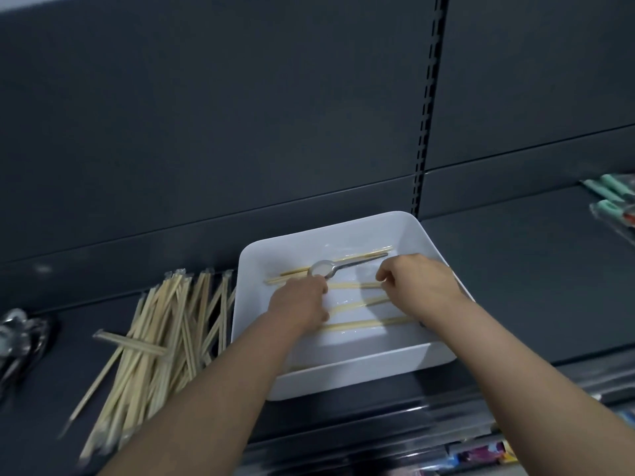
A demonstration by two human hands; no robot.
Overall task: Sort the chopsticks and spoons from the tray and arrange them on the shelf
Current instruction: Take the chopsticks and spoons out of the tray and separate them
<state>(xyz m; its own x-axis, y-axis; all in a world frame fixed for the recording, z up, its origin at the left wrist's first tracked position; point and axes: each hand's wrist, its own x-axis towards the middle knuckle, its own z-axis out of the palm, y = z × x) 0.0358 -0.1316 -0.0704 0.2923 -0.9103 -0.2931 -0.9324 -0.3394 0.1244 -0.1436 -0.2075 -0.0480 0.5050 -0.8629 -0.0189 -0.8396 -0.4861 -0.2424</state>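
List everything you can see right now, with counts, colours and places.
tray: one, white, centre of the shelf
tray chopsticks: several, pale wood, lying across the tray floor
spoon: one, silver, in the tray, over the rear chopsticks
chopstick pile: many, pale wood, on the shelf left of the tray
spoon heap: count unclear, silver, blurred, far left on the shelf
green packs: a few, green-handled, far right on the shelf
bright packs: count unclear, mixed colours, below the shelf, bottom right
shelf: one, dark grey
left grip: one, over the tray chopsticks' left ends, hold unclear
right grip: one, pinching a tray chopstick's right end
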